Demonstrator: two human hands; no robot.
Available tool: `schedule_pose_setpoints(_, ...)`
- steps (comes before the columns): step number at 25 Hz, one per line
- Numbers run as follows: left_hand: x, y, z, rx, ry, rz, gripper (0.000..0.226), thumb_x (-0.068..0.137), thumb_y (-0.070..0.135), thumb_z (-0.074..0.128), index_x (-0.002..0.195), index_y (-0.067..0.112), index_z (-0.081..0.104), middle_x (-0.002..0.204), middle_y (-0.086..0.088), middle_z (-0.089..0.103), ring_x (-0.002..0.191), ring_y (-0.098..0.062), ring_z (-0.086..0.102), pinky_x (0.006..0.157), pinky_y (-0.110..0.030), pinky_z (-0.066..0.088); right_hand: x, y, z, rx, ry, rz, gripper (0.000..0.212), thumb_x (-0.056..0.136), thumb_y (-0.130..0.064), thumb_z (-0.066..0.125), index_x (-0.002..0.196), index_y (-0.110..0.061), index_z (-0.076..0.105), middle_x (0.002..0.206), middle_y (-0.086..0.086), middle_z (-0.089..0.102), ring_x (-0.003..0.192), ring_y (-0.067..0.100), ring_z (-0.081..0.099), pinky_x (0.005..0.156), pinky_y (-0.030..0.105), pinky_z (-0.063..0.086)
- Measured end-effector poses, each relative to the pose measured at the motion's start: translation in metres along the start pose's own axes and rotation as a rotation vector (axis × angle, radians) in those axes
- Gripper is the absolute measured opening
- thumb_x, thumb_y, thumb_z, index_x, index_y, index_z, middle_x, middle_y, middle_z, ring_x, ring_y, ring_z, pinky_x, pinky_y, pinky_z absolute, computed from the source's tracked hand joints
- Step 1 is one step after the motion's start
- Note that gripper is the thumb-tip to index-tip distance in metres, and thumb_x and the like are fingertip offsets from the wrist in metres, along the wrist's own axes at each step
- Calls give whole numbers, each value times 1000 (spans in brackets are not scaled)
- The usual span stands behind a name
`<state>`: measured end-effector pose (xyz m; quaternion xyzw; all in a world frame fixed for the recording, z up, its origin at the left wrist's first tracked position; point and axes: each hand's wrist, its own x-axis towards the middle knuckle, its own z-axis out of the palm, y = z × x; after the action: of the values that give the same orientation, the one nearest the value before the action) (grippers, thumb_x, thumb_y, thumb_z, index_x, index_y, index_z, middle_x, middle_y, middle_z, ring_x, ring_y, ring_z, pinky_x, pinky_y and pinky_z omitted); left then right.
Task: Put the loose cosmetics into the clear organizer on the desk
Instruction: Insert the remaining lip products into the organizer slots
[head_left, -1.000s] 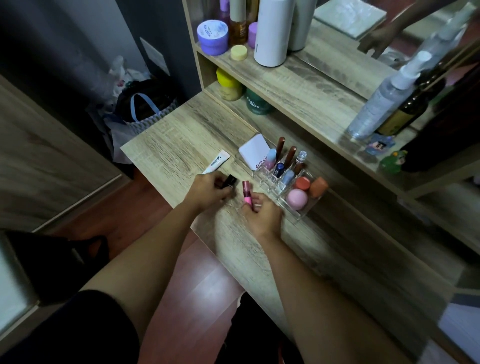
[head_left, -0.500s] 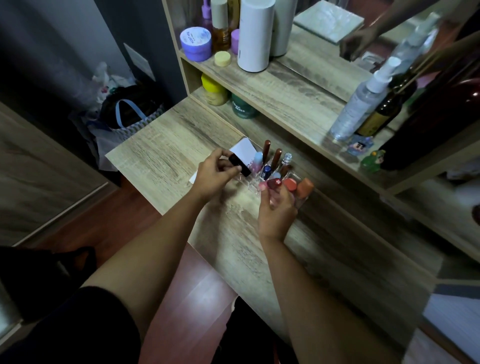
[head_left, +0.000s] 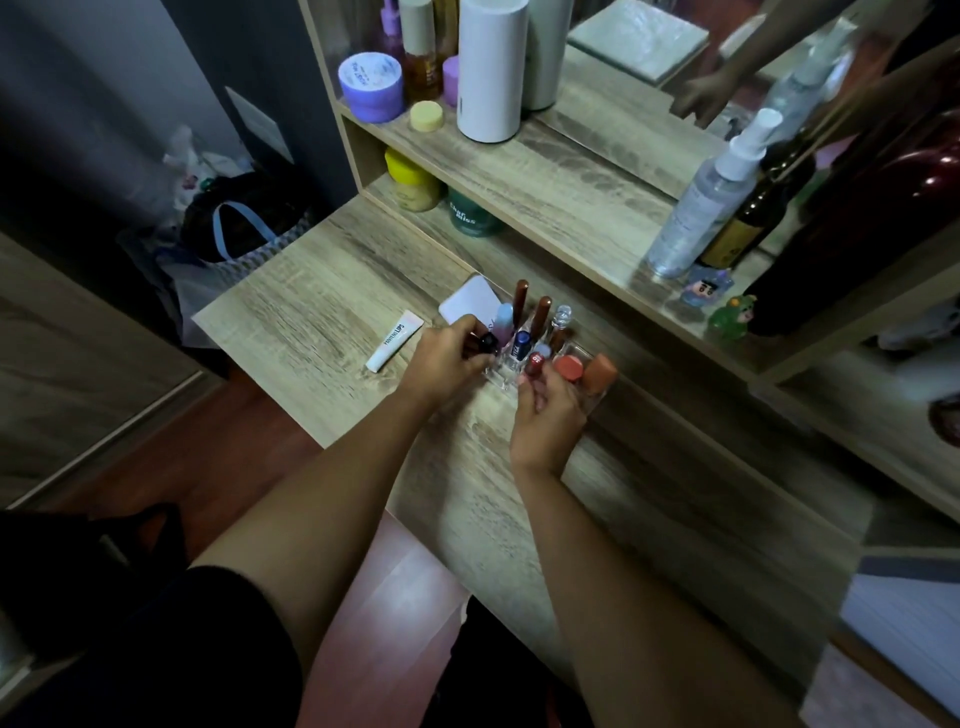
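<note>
The clear organizer (head_left: 501, 382) stands on the wooden desk (head_left: 306, 322) with several lip products upright in its slots and two orange sponges (head_left: 569, 367) at its right. My left hand (head_left: 447, 358) grips a black lipstick (head_left: 488, 343) at the organizer's left slots. Over the front slots, my right hand (head_left: 545, 415) holds a dark red lipstick (head_left: 535, 364) by its lower end. A white lip-balm tube (head_left: 395, 339) lies loose on the desk to the left. A white compact (head_left: 470, 306) lies behind the organizer.
A raised shelf (head_left: 545, 176) runs behind the desk with a white cylinder (head_left: 491, 67), a purple jar (head_left: 371, 85), a spray bottle (head_left: 701, 202) and small figurines (head_left: 730, 317). A mirror stands above it. A bag (head_left: 239, 223) sits on the floor at the left.
Both hands lifted lipsticks from the desk and carried them to the organizer. The white tube, hidden under my left hand before, now lies uncovered.
</note>
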<state>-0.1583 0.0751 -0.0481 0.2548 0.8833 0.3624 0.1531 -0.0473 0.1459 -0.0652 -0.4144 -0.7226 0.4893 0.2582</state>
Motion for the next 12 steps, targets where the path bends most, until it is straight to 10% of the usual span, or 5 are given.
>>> schedule_pose_setpoints(12, 3, -2, 2, 41, 1, 24, 31, 73, 15, 73, 101, 6, 64, 93, -15, 75, 86, -24, 69, 82, -35, 55, 3, 2, 13, -71, 24, 19, 28, 81, 1, 68, 108, -6, 68, 101, 10, 70, 85, 11, 68, 74, 16, 54)
